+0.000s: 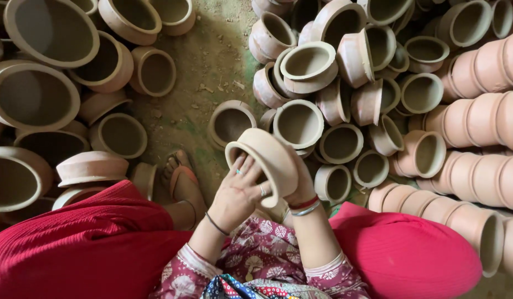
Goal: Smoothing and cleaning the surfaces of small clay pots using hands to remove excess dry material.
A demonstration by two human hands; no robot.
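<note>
Left hand (238, 194) inside clay pot (266, 160) | right hand (302, 185) cradles base | mouth tilted left (axis roughly sideways)

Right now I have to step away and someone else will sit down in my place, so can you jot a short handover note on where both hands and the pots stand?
Left hand: fingers spread on the outside wall of the clay pot, near its rim.
Right hand: mostly hidden behind the pot, propping it from the far side.
The pot is tilted, held above the lap, off the ground.
Done: this one pot is lifted out and in hand.
Left: judging by the scene, a pile of small pots lies ahead on the right, and larger bowls sit on the left; bare dirt ground lies between.
</note>
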